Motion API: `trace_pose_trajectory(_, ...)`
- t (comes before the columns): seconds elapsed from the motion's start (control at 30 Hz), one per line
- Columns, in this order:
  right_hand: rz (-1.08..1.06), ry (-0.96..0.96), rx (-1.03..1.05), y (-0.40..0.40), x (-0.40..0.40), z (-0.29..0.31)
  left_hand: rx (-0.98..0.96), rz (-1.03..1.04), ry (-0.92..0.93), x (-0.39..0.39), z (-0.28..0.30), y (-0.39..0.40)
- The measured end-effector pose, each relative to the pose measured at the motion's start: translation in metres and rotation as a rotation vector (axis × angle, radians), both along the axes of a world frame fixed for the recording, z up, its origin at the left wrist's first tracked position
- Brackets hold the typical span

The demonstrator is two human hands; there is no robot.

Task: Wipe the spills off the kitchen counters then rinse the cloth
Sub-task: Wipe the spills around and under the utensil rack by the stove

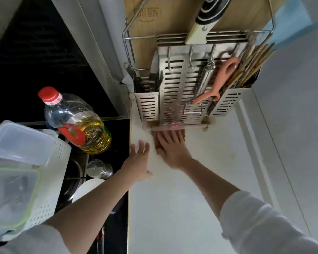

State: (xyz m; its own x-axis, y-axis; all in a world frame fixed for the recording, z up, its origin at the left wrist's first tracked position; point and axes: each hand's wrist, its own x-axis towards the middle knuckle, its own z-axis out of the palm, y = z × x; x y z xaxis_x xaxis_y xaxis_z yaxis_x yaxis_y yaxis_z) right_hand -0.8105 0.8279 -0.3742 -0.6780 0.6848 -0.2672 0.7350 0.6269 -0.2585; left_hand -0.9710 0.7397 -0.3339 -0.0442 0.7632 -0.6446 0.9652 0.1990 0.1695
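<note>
While our right hand point(170, 147) is pressing flat, fingers straight, on the brown cloth point(157, 143) just in front of the steel utensil rack point(182, 99), we are resting our left hand point(139, 160), fingers spread and holding nothing, on the white counter point(182, 198) beside it.

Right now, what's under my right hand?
A brown cloth lies flat under the right hand, pressed on the white counter just before the metal rack. Any spill beneath is covered.
</note>
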Motion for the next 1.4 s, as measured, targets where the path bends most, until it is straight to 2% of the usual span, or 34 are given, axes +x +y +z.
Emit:
trace_pose_trajectory(0.07, 0.173, 0.045, -0.008, -0.022, 0.032, -0.008, 0.001, 0.008, -0.02, 0.0, 0.0, 0.0)
trace_pose_trajectory(0.13, 0.185, 0.068, 0.007, -0.017, 0.063, -0.011, 0.006, 0.005, -0.019, 0.0, 0.001, 0.001)
trace_pose_trajectory(0.23, -0.081, -0.058, -0.003, 0.004, 0.056, -0.005, -0.014, -0.013, 0.02, 0.003, 0.003, 0.002)
trace_pose_trajectory(0.3, -0.271, -0.071, -0.036, 0.011, 0.02, 0.001, -0.029, -0.018, 0.035, 0.004, 0.002, 0.003)
trace_pose_trajectory(0.33, -0.294, -0.053, -0.031, 0.009, 0.002, 0.003, -0.03, -0.017, 0.037, 0.004, 0.002, 0.003)
trace_pose_trajectory(0.4, -0.188, -0.016, -0.029, -0.003, -0.015, 0.006, -0.037, -0.007, 0.029, 0.002, 0.002, 0.004)
trace_pose_trajectory(0.47, 0.019, -0.002, -0.04, -0.03, 0.003, 0.005, -0.049, -0.012, 0.025, 0.002, 0.001, 0.004)
trace_pose_trajectory(0.53, 0.148, 0.074, -0.029, -0.058, 0.049, 0.001, -0.059, -0.02, 0.028, 0.003, 0.002, 0.005)
trace_pose_trajectory(0.6, 0.142, 0.131, 0.022, -0.064, 0.11, -0.008, -0.07, -0.035, 0.044, 0.004, 0.005, 0.007)
trace_pose_trajectory(0.67, -0.018, 0.095, 0.1, -0.042, 0.16, -0.017, -0.089, -0.059, 0.07, 0.006, 0.009, 0.006)
trace_pose_trajectory(0.73, -0.329, 0.051, 0.118, -0.008, 0.175, -0.017, -0.115, -0.065, 0.09, 0.007, 0.009, 0.008)
trace_pose_trajectory(0.8, -0.657, 0.016, 0.052, 0.011, 0.146, -0.014, -0.147, -0.06, 0.109, 0.005, 0.006, 0.011)
trace_pose_trajectory(0.83, -0.724, 0.0, 0.016, 0.008, 0.127, -0.012, -0.155, -0.059, 0.123, 0.006, 0.006, 0.013)
trace_pose_trajectory(0.87, -0.677, 0.014, 0.003, -0.002, 0.11, -0.011, -0.159, -0.055, 0.135, 0.008, 0.008, 0.015)
trace_pose_trajectory(0.93, -0.337, 0.075, 0.029, -0.041, 0.103, -0.012, -0.122, -0.065, 0.151, 0.016, 0.015, 0.02)
trace_pose_trajectory(0.97, -0.166, 0.098, 0.048, -0.052, 0.12, -0.014, -0.081, -0.092, 0.148, 0.023, 0.018, 0.026)
trace_pose_trajectory(1.0, -0.086, 0.116, 0.045, -0.053, 0.143, -0.014, -0.043, -0.124, 0.125, 0.029, 0.019, 0.028)
trace_pose_trajectory(1.03, -0.098, 0.124, 0.074, -0.04, 0.167, -0.016, -0.01, -0.173, 0.095, 0.034, 0.02, 0.031)
trace_pose_trajectory(1.13, -0.381, 0.113, 0.096, 0.018, 0.21, -0.015, 0.029, -0.304, 0.04, 0.056, 0.013, 0.041)
trace_pose_trajectory(1.23, -0.468, 0.062, 0.085, 0.053, 0.182, -0.013, 0.019, -0.344, 0.064, 0.072, 0.005, 0.046)
trace_pose_trajectory(1.3, -0.465, 0.087, 0.105, 0.057, 0.17, -0.014, -0.001, -0.349, 0.089, 0.077, 0.003, 0.047)
trace_pose_trajectory(1.4, -0.338, 0.102, 0.051, 0.054, 0.193, -0.013, -0.018, -0.369, 0.11, 0.079, 0.006, 0.049)
